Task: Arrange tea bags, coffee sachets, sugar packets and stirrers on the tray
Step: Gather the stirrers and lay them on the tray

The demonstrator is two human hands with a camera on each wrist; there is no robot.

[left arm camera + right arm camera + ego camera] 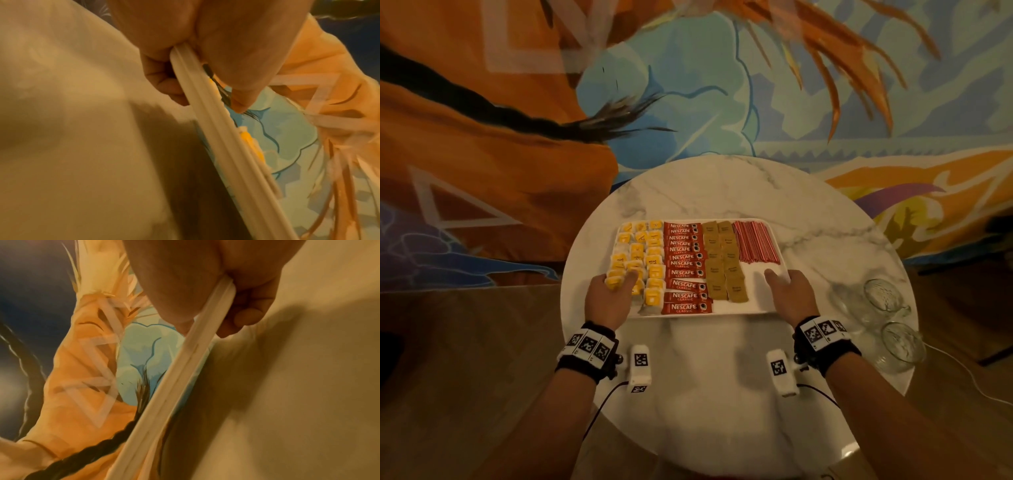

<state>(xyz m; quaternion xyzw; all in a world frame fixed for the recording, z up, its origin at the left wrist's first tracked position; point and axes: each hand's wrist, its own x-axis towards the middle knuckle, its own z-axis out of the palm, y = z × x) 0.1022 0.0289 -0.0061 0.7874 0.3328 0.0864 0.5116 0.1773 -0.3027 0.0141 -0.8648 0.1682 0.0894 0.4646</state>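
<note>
A white tray point(755, 303) lies on the round marble table point(722, 192). From left to right it carries yellow tea bags point(640, 253), red coffee sachets point(685, 267), brown sugar packets point(722, 260) and red stirrers point(755, 245). My left hand point(613, 294) grips the near left corner, its thumb lying on the tea bags. My right hand point(787, 294) grips the near right corner, thumb on bare tray. In both wrist views the tray rim point(216, 129) point(185, 369) is pinched between a thumb above and curled fingers point(162, 81) point(246, 316) below. A tea bag point(252, 146) peeks over the rim.
Two clear glass cups point(883, 294) point(902, 346) stand on the table just right of my right hand. A white cable point(962, 373) trails off the table's right edge. A painted wall rises right behind the table.
</note>
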